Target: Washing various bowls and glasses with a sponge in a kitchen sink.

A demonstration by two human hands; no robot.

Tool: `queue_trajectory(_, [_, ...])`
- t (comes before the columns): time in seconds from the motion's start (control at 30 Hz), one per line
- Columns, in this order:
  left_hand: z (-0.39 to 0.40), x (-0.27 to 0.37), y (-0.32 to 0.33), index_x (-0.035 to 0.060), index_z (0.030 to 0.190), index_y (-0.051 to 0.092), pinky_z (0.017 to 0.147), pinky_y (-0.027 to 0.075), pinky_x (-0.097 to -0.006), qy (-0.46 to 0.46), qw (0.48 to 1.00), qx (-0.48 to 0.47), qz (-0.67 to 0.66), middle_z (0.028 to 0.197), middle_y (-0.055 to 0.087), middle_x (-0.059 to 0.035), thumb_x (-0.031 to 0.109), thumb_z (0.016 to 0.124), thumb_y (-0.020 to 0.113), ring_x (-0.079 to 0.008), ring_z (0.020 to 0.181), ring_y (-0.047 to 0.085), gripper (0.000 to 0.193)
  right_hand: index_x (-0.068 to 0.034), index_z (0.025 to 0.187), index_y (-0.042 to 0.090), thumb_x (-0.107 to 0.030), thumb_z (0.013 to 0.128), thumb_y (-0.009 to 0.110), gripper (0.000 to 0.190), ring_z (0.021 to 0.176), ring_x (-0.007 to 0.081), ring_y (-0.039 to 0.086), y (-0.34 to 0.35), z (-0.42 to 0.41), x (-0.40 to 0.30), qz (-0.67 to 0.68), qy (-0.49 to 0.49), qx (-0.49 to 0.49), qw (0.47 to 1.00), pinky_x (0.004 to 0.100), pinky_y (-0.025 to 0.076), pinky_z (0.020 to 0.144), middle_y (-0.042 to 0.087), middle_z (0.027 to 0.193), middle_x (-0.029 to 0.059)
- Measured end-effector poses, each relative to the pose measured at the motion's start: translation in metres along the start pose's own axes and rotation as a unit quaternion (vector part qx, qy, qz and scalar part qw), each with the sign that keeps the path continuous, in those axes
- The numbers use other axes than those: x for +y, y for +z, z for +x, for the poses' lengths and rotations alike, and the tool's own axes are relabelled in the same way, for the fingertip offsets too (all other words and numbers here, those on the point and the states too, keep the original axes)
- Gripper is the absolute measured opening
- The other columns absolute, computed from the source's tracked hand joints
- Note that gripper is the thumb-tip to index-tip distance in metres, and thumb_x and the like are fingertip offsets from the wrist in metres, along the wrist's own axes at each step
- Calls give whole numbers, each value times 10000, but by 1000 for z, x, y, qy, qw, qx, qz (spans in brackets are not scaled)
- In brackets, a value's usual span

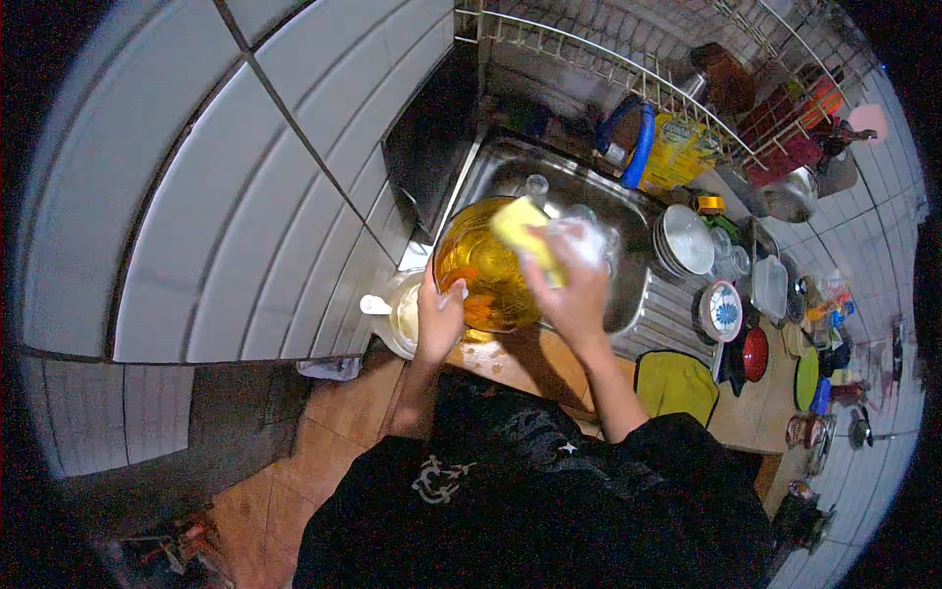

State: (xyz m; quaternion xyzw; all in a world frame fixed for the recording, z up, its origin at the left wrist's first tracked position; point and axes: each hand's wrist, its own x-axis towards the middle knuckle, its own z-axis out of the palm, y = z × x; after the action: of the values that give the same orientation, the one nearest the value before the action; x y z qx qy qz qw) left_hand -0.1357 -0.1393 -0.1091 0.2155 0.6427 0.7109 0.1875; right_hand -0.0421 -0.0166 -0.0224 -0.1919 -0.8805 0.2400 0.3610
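Note:
An amber glass bowl is tilted over the near left part of a steel sink. My left hand grips its left rim, thumb on the inner side. In my right hand is a yellow sponge, blurred, with white foam about the fingers. The sponge is over the bowl's right side; whether it touches the glass I cannot tell. Behind the bowl a clear glass stands in the sink, and other clear glassware is partly hidden by my right hand.
Stacked white bowls, a blue-patterned bowl and a red dish stand to the right. A green cloth lies at the counter's front edge. A wire rack hangs above a blue hose. A pale container stands at left, near the tiled wall.

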Motion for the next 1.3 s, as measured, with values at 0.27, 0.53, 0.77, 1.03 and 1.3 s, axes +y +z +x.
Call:
queue_trajectory(0.27, [6,3,-14,-3,1202,357,871,372,-276,-47,999,2,-11,1071,506,-118,-93,766,404,-173,1008,478,448,-115,819,641,-178,664,626,168,804,305,533,18,-13,3,-154,17,-310,938,402,451,702,545,907,145])
queue_trajectory(0.53, [15,14,-8,-5,1225,338,860,376,-271,-1,999,-44,8,1054,515,-138,-115,718,409,-184,991,497,524,-80,895,561,-227,675,595,267,801,322,558,49,-3,21,-87,-72,-246,963,426,430,694,567,874,173])
queue_trajectory(0.77, [22,19,-16,6,1239,346,883,360,-288,51,991,-99,77,1107,504,-165,-80,720,419,-221,1023,492,531,-34,848,539,-179,642,577,255,728,287,554,62,15,13,184,-35,-205,961,351,436,684,559,789,138])
queue_trajectory(1.03, [15,21,-25,7,1248,341,937,322,-291,43,980,-157,115,1178,464,-181,-99,734,397,-238,1112,444,528,-28,834,567,-283,663,539,310,734,300,571,22,41,11,-78,143,-540,826,353,451,674,586,735,157])
queue_trajectory(1.3, [24,-5,-14,-10,1167,384,856,379,-276,-72,991,-76,-82,1049,514,-99,-97,734,377,-172,964,500,443,-46,901,548,-228,645,590,317,816,364,545,36,-9,0,-124,125,-215,961,421,431,736,575,830,199])
